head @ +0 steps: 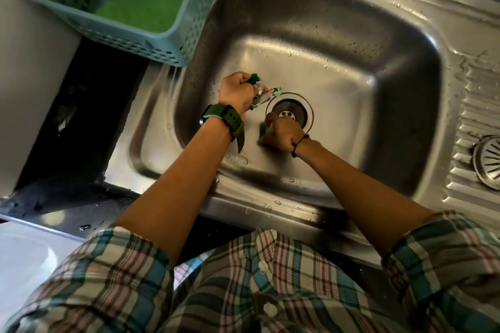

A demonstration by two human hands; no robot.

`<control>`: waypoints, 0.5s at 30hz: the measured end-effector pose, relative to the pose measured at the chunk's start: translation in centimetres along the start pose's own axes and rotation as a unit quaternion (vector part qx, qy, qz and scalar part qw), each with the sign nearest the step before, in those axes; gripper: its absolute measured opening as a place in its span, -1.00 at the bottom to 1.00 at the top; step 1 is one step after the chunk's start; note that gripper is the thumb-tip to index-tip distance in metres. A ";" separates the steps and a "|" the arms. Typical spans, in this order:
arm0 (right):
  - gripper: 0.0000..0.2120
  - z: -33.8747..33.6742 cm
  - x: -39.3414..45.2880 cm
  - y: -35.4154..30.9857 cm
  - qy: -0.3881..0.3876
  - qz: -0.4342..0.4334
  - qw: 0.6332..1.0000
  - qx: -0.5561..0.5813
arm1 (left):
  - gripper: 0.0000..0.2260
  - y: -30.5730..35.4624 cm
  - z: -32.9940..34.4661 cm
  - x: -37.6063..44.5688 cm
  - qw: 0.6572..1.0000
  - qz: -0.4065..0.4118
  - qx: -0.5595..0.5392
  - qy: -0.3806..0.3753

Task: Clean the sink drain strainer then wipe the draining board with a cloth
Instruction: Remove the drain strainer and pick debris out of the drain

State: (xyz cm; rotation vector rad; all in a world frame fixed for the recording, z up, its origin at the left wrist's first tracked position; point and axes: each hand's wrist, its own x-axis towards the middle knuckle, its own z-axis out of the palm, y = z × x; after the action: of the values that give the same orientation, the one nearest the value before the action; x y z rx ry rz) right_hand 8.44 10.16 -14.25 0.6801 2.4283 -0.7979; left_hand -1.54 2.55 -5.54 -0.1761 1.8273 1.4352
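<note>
Mid-frame, my left hand [238, 92] grasps crumpled green-and-silver wrapper scraps [263, 90]; my right hand [281, 132] pinches more beside the open steel drain [289, 112]; the ridged draining board [470, 105], frame right, looks unwiped.

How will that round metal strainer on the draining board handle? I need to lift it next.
The round slotted metal strainer looks stiff and probably light. It sits among water drops on the ribbed steel draining board, so it may be slippery. Being round, it could roll if dropped on edge.
</note>
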 end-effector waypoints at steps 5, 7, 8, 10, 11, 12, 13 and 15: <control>-0.84 0.9 0.7 -0.2 0.037 -0.074 0.989 -0.121 | -0.90 0.0 0.0 -0.2 1.000 0.000 0.001 0.002; -0.84 -0.1 0.5 0.0 0.040 -0.054 0.994 -0.083 | -0.87 0.2 -0.3 -0.2 1.000 -0.001 -0.002 0.006; -0.84 -0.9 0.2 0.1 0.057 -0.035 0.997 -0.033 | -0.85 0.2 -0.4 -0.2 1.000 -0.001 -0.006 0.006; -0.90 -3.2 -0.8 0.0 0.116 0.026 0.980 0.160 | -0.84 0.3 -0.5 -0.1 1.000 0.006 -0.011 0.007; -0.93 -4.6 -1.6 -0.2 0.136 0.046 0.950 0.279 | -0.84 0.3 -0.6 -0.2 1.000 0.015 -0.006 0.008; -0.88 -6.1 -2.5 -0.7 0.147 0.049 0.913 0.378 | -0.85 0.4 -0.5 -0.5 1.000 0.025 0.005 0.008; -0.82 -7.5 -3.3 -1.1 0.145 0.034 0.881 0.449 | -0.87 0.5 -0.4 -0.8 0.999 0.040 0.020 0.005; -0.78 -9.8 -4.7 -2.1 0.129 0.006 0.839 0.529 | -0.87 0.8 -0.1 -1.5 0.996 0.073 0.053 -0.007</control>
State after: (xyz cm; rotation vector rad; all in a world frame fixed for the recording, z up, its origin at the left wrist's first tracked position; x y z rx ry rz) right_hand 7.93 13.55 -3.73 1.2319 2.0038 -2.1988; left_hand -1.02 2.24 -3.96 0.0227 1.9324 1.4292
